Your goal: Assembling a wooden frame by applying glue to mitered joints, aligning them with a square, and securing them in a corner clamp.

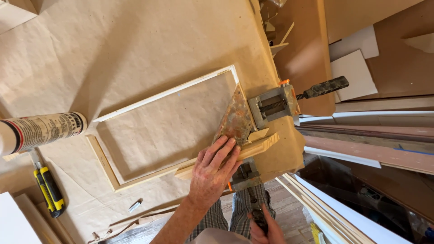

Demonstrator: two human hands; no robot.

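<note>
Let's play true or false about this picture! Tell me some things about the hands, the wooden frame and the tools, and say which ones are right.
1. The left hand presses flat on the wooden frame. True.
2. The right hand holds a hammer. False: it grips a clamp handle.
3. A corner clamp sits at the frame's corner. True.
4. The yellow utility knife lies inside the frame. False: it lies outside, beside the sealant tube.

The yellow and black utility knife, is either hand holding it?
No: the utility knife lies alone on the paper-covered table, while the left hand presses the wooden frame and the right hand grips a clamp handle.
</note>
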